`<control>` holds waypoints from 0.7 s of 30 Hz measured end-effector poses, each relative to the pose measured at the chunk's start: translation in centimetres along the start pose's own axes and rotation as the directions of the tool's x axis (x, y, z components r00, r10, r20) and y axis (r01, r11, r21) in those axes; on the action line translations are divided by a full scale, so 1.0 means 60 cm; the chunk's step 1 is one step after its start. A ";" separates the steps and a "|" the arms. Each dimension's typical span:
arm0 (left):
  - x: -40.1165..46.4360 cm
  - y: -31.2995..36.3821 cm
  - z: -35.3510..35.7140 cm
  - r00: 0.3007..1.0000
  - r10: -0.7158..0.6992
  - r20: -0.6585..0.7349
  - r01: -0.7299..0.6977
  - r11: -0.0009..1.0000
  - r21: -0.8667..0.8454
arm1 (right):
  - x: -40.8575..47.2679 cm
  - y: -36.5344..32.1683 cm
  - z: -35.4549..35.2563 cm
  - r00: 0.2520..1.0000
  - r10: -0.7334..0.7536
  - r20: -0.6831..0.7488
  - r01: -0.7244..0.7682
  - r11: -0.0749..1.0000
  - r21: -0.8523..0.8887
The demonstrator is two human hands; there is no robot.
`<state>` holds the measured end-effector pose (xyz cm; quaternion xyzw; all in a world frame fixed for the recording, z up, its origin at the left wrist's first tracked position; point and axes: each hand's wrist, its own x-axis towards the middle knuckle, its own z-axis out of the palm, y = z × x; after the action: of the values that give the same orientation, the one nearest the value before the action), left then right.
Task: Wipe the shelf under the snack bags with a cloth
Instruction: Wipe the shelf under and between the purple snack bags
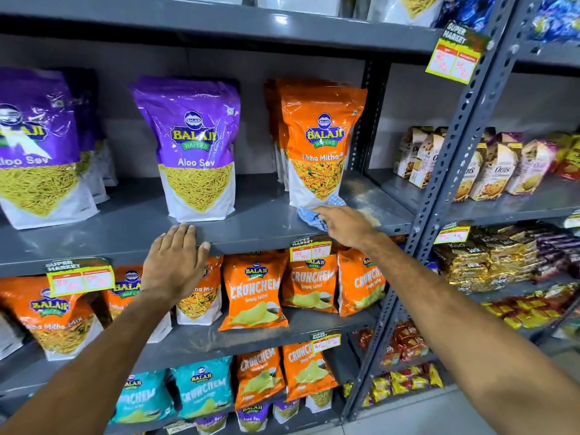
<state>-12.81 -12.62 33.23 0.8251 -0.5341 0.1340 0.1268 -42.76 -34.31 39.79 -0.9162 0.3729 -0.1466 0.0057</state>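
A grey metal shelf [260, 221] carries purple Aloo Sev bags [194, 146] and a row of orange Tikha Mitha bags [317, 142]. My right hand [342, 226] holds a blue-and-white checked cloth [309, 215] down on the shelf just in front of the orange bag, its index finger stretched out over the cloth. Pale dust lies on the shelf to the right of that hand. My left hand [175, 262] rests flat on the shelf's front edge, fingers straight, below the middle purple bag.
More purple bags [34, 146] stand at the far left. Below hang price tags [310, 249] and rows of orange Crunchem bags [254, 290]. A perforated grey upright [445, 171] separates this bay from the right-hand shelves of oats boxes [489, 167] and sweets.
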 end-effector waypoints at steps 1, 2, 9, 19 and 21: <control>0.000 0.001 0.000 1.000 -0.003 0.003 0.003 1.000 -0.001 | -0.003 0.015 -0.005 1.000 0.030 0.008 -0.030 0.999 -0.021; 0.001 0.001 -0.001 1.000 -0.005 0.007 0.005 1.000 -0.002 | -0.004 0.031 -0.009 0.998 0.060 0.015 -0.059 0.997 -0.041; 0.000 0.004 -0.003 1.000 -0.017 0.001 0.017 0.999 -0.028 | -0.006 0.052 -0.032 0.982 0.175 -0.063 -0.181 0.980 -0.089; -0.001 0.001 -0.006 1.000 -0.018 0.022 0.018 0.999 -0.032 | 0.051 -0.137 0.041 0.975 -0.219 -0.024 0.220 0.973 0.062; 0.000 0.001 -0.006 1.000 -0.016 0.026 0.017 0.999 -0.028 | 0.047 -0.118 0.039 0.979 -0.202 -0.015 0.202 0.977 0.063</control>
<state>-12.88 -12.52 33.57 0.8291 -0.5308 0.1147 0.1328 -35.39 -31.37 39.15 -0.9481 0.2730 -0.1620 0.0184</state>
